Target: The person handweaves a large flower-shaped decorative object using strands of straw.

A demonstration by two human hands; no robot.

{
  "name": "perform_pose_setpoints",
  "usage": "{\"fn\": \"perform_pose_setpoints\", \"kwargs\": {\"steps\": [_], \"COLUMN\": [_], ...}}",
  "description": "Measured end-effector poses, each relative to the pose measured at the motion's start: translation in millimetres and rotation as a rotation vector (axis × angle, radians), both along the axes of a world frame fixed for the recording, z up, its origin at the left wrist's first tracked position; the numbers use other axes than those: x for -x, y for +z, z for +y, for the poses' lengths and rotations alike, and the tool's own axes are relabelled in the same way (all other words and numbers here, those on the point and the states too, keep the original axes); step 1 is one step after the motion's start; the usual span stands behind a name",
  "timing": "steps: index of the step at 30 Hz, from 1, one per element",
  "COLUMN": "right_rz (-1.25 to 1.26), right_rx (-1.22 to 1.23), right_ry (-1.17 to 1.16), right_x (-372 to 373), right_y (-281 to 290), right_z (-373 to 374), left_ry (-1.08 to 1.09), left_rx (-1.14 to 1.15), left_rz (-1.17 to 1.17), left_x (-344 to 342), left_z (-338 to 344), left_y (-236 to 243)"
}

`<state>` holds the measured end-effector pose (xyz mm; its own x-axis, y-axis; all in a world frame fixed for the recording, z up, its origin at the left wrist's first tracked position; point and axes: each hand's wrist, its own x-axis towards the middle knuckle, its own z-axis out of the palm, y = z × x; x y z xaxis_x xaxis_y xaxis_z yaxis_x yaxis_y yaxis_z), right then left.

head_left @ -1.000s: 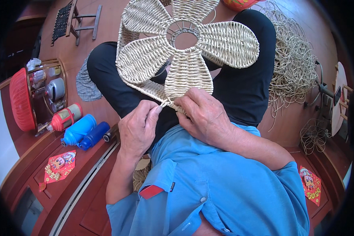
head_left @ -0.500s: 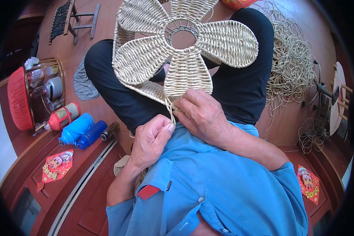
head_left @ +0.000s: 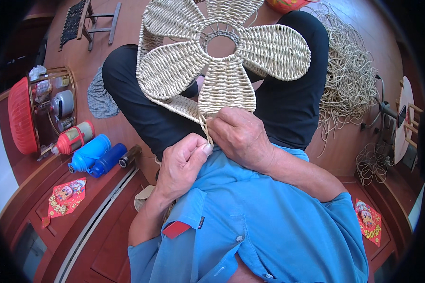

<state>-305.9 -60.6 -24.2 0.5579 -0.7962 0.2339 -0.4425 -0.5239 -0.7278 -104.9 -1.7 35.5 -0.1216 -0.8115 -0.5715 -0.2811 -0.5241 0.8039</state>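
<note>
A flower-shaped woven straw piece (head_left: 227, 92) with broad petals round an open ring lies over my lap. Behind its petals runs a woven side band (head_left: 183, 107), partly covered. From the tip of the petal nearest me hangs a short length of straw cord (head_left: 205, 126). My left hand (head_left: 186, 160) pinches the cord's lower end between thumb and curled fingers. Beside it, my right hand (head_left: 240, 137) is closed at the bottom edge of that same petal, fingers bent round the rim where the cord comes off. Its fingertips are partly hidden.
A large heap of loose straw cord (head_left: 347, 70) lies on the floor at right, near a wire frame (head_left: 373, 162). At left are a light blue flask (head_left: 89, 153), a dark blue bottle (head_left: 108, 160), a red thermos (head_left: 74, 137) and a rack (head_left: 61, 101). A small stool (head_left: 92, 26) stands far left.
My left hand has risen slightly with the cord still pinched. The right hand stays at the petal's edge, and the whole view has shifted a little.
</note>
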Motion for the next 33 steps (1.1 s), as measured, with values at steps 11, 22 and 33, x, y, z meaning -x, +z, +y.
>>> {"fn": "perform_pose_setpoints", "kwargs": {"steps": [11,22,33], "right_rz": [-0.079,0.020,0.022], "right_rx": [0.033,-0.154,-0.216], "right_ry": [0.016,-0.114,-0.107], "right_x": [-1,3,5], "right_y": [5,18,26], "right_z": [-4,-9,-15], "left_ry": [-0.272,0.311,0.025], "left_rx": [0.217,1.042,0.762], "left_rz": [-0.139,-1.285,-0.494], "left_x": [-8,-76,14], "left_z": [-15,-41,-16], "left_y": [38,40,-37]}}
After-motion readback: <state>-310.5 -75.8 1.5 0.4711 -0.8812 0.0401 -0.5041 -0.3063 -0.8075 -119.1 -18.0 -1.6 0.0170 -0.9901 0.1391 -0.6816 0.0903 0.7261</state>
